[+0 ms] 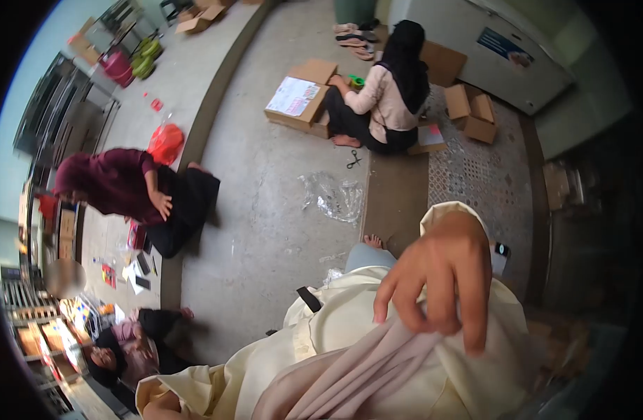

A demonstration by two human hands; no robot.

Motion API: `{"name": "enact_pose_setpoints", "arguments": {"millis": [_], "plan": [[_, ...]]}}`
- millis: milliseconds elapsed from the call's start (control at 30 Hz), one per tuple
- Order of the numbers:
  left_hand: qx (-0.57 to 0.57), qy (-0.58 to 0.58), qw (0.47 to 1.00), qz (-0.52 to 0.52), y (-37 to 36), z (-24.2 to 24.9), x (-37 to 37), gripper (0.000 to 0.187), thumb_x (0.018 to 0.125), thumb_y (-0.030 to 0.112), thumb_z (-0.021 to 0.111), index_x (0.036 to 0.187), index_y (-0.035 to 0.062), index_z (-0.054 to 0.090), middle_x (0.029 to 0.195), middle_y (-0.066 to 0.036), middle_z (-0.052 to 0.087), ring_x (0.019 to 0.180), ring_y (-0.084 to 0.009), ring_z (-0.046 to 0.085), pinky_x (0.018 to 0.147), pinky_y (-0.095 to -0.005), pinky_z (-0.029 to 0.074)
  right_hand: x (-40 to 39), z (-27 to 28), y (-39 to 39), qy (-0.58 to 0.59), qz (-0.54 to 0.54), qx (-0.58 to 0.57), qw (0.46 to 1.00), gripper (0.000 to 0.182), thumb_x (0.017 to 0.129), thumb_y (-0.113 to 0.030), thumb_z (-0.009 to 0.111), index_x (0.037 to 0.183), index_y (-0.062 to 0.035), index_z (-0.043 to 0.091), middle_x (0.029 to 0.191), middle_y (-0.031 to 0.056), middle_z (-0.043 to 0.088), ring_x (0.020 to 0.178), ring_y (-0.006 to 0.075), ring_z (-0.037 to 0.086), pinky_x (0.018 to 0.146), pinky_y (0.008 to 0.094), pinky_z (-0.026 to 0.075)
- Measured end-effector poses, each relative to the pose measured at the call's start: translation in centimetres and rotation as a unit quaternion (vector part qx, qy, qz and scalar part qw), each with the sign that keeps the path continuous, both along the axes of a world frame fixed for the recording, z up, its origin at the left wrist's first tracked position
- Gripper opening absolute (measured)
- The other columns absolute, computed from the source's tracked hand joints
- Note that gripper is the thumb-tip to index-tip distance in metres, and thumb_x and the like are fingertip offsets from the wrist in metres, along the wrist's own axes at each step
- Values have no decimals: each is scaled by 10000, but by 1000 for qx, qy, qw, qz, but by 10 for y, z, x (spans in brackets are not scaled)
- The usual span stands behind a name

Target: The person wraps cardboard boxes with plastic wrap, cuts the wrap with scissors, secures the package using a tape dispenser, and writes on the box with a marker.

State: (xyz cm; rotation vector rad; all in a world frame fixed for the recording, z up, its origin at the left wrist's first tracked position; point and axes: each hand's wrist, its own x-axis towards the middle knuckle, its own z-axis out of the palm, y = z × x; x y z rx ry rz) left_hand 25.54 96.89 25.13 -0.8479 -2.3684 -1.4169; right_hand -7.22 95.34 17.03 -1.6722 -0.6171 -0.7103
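Note:
My right hand (444, 280) is raised close in front of me, fingers pointing down and pinched on a fold of pale pink cloth (356, 371). The cloth drapes over my cream garment (265, 364). A cream sleeve cuff (451, 213) shows behind the hand. My bare foot (372, 241) sticks out on the concrete floor beyond my knee. My left hand is out of view; only a cream sleeve fold (160, 395) shows at the lower left.
A person in black and pink (391, 91) sits by cardboard boxes (300, 98). Scissors (353, 159) and crumpled clear plastic (332, 196) lie on the floor. A person in maroon (125, 185) bends at left; another person (125, 350) sits at lower left.

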Motion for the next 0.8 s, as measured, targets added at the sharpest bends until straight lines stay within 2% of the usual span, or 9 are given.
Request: {"name": "enact_pose_setpoints", "arguments": {"millis": [133, 200, 267, 300, 400, 467, 667, 733, 800], "plan": [[350, 266, 875, -203, -58, -53, -71, 127, 791, 183, 520, 716, 81, 512, 691, -27, 514, 591, -156, 475, 587, -278, 387, -33, -50, 45, -258, -284, 546, 744, 147, 874, -226, 366, 937, -116, 441, 811, 18, 482, 810, 199, 474, 858, 406, 355], [689, 278, 664, 84, -51, -100, -80, 134, 840, 128, 344, 848, 126, 478, 707, 16, 490, 694, -122, 491, 698, -263, 360, -48, -84, 69, -209, -394, 720, 531, 188, 875, -242, 346, 931, -99, 454, 819, 36, 483, 816, 201, 473, 854, 377, 364], [831, 113, 532, 117, -57, -78, -212, 277, 837, 344, 384, 875, 108, 523, 712, -6, 512, 682, -114, 533, 720, -423, 382, -76, -101, 86, -176, -354, 784, 480, 227, 873, -251, 333, 947, -79, 461, 831, 66, 505, 809, 218, 500, 853, 367, 373], [818, -102, 360, 437, -58, -94, -249, 415, 808, 395, 429, 1104, 104, 425, 792, 60, 516, 834, -109, 511, 912, -450, 244, -91, -115, 100, -217, -372, 756, 492, 262, 877, -248, 335, 1007, -64, 467, 908, 85, 520, 881, 221, 498, 849, 355, 380], [908, -48, 412, -57, -75, -119, -313, 538, 802, 415, 460, 1219, 97, 338, 737, 64, 497, 821, -104, 513, 904, -430, 290, -174, -99, 138, -245, -429, 697, 519, 315, 889, -242, 314, 1079, -42, 467, 1006, 111, 529, 977, 211, 485, 877, 344, 375], [867, -16, 483, -124, -96, -129, -355, 370, 848, 334, 426, 1121, 85, 402, 653, 50, 433, 772, -119, 524, 852, -385, 362, -224, -41, 155, -277, -528, 669, 444, 300, 871, -212, 329, 1019, 4, 476, 977, 130, 529, 868, 220, 534, 824, 337, 418], [439, -434, 766, 181, -108, -181, -386, 242, 835, 217, 485, 999, 40, 474, 882, -58, 549, 819, -151, 519, 754, -275, 394, -368, 55, 275, -223, -500, 47, 835, 272, 882, -145, 300, 1007, -4, 497, 968, 107, 548, 888, 174, 531, 830, 311, 412], [290, -456, 816, 206, -125, -171, -368, 186, 841, 122, 470, 988, 20, 521, 915, -38, 548, 861, -124, 497, 769, -240, 374, -367, 50, 334, -192, -416, -226, 860, 270, 886, -118, 288, 1002, -8, 506, 964, 97, 556, 895, 156, 530, 833, 300, 410], [375, -494, 719, 314, -152, -117, -347, 206, 845, 81, 425, 1012, -5, 510, 948, -56, 539, 886, -139, 500, 780, -244, 384, -372, 99, 206, -137, -627, -17, 767, 169, 811, -198, 437, 782, -111, 580, 785, 57, 603, 700, 167, 559, 722, 357, 446]]}}
